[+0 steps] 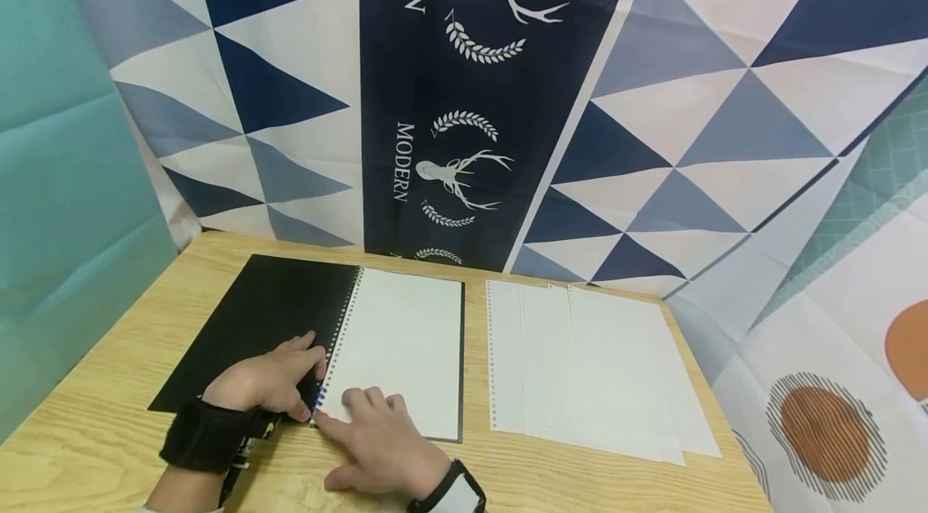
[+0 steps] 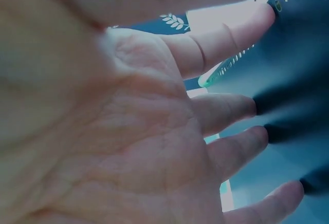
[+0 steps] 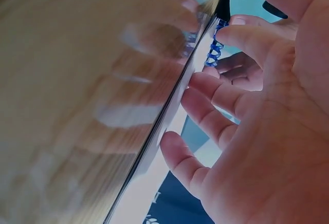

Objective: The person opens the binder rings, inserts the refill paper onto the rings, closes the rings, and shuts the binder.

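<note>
A loose-leaf notebook [image 1: 416,336] lies open on the wooden table, its black cover [image 1: 254,320] to the left and white pages to the right. Small rings run down its spine, green at the far end and blue rings [image 3: 214,47] at the near end. My left hand [image 1: 271,378] rests its fingertips on the black cover, thumb beside the near end of the spine. Across the spine, my right hand [image 1: 387,444] touches the lower edge of the page, its index finger by the blue rings. Neither hand visibly grips anything.
Several loose white sheets with punched edges [image 1: 616,368] lie overlapping on the right of the table [image 1: 94,432]. Behind stands a patterned cloth [image 1: 449,94] with triangles and deer prints. A teal cloth [image 1: 80,175] hangs at the left.
</note>
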A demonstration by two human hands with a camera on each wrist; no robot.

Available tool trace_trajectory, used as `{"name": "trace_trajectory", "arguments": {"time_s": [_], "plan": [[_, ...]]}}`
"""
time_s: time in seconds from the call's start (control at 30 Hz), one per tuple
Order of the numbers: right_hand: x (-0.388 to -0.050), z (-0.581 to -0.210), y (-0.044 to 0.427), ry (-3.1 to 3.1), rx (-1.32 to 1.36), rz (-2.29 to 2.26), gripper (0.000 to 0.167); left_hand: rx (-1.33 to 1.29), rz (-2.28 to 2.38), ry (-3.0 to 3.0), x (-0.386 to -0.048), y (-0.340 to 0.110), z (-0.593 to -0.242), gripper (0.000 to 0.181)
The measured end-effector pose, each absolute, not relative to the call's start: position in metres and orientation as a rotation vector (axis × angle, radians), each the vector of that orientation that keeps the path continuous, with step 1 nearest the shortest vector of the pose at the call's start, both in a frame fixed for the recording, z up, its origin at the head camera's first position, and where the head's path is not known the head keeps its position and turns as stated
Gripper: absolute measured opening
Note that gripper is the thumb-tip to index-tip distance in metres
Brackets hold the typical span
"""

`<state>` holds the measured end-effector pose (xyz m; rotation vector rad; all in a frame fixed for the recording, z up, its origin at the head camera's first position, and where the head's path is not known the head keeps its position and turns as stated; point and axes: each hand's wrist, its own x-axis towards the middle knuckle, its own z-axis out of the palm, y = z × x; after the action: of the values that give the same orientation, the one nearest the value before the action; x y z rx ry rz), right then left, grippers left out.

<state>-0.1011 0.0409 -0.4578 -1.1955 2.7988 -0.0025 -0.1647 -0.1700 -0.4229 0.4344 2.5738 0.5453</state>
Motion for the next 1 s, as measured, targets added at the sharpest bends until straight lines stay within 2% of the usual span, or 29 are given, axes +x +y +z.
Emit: {"name": "trace_trajectory", "arguments": {"time_s": [0.33, 0.57, 1.0], "plan": [[-0.096, -0.458, 0.033, 2.757, -1.19, 0.155, 0.081, 0.458, 0.535, 2.619, -0.162, -0.167, -0.426, 0.041], [-0.1, -0.459, 0.037, 2.795, -1.16, 0.065, 0.087, 0.493, 0.544, 2.599, -0.165, -0.168, -0.424, 0.041], [-0.107, -0.452, 0.04, 2.693, -1.01, -0.254, 0.078, 0.454, 0.573, 2.58, -0.164, -0.169, -0.424, 0.041]]}}
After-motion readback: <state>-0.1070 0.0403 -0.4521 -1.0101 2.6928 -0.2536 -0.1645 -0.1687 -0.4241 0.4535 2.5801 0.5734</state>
